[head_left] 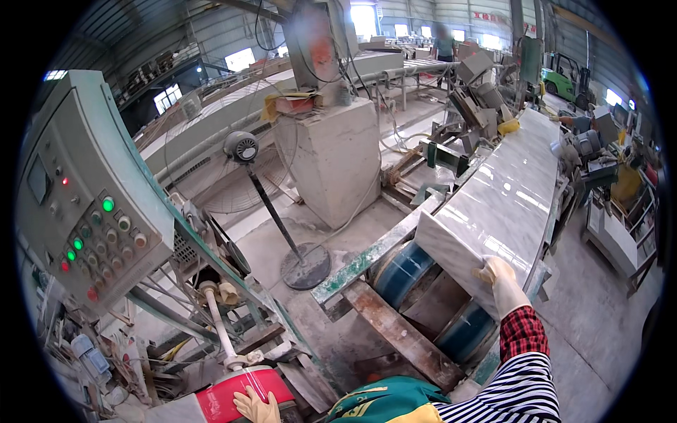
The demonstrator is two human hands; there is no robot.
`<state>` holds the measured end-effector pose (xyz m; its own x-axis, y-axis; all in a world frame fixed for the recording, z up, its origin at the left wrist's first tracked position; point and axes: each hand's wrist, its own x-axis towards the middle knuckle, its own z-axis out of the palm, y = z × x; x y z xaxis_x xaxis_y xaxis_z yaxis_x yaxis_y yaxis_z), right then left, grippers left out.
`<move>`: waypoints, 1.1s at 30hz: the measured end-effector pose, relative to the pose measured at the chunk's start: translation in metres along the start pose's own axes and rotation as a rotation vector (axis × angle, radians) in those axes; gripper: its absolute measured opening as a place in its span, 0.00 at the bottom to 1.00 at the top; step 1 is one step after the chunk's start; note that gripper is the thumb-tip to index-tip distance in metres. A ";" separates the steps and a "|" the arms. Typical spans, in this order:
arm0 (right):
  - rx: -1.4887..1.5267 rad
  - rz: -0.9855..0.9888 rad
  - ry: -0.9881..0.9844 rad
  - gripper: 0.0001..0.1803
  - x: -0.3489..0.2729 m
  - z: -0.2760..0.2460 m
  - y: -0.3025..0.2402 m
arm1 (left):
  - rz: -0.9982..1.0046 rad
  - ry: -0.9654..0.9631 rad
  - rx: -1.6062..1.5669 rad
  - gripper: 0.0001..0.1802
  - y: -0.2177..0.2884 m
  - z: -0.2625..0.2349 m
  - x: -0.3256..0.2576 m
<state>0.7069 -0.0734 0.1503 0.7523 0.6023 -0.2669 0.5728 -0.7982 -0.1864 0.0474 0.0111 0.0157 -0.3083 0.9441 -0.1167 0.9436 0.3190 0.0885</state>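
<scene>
My right hand (502,282), in a pale glove with a red plaid cuff and striped sleeve, grips the near edge of a long polished marble slab (508,190). The slab lies on a conveyor line with blue rollers (405,271) under its near end. At the bottom edge of the view, my left hand (255,407), in a yellowish glove, rests on a red-topped cylinder (240,396). It lies flat with fingers spread.
A grey control panel (84,204) with green and red buttons stands at left. A floor fan (243,169) on a round base sits by a concrete block (331,158). Machinery lines the right side; another person (444,44) stands far back by a green forklift (564,79).
</scene>
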 end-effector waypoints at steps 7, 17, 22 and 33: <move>-0.015 0.010 0.013 0.29 0.001 0.002 0.003 | 0.121 0.054 0.085 0.46 -0.009 -0.005 -0.009; -0.012 0.003 -0.018 0.29 -0.005 0.001 -0.003 | 0.070 0.014 0.134 0.45 -0.009 -0.017 -0.008; -0.022 0.012 -0.009 0.28 -0.007 -0.001 -0.004 | 0.046 -0.024 0.155 0.47 -0.012 -0.020 -0.004; -0.015 0.008 -0.020 0.28 -0.009 0.004 -0.006 | -0.015 0.024 -0.006 0.48 -0.029 -0.006 0.007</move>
<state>0.6954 -0.0743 0.1499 0.7504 0.5954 -0.2872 0.5719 -0.8026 -0.1697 0.0168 0.0091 0.0184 -0.3250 0.9410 -0.0942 0.9382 0.3334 0.0929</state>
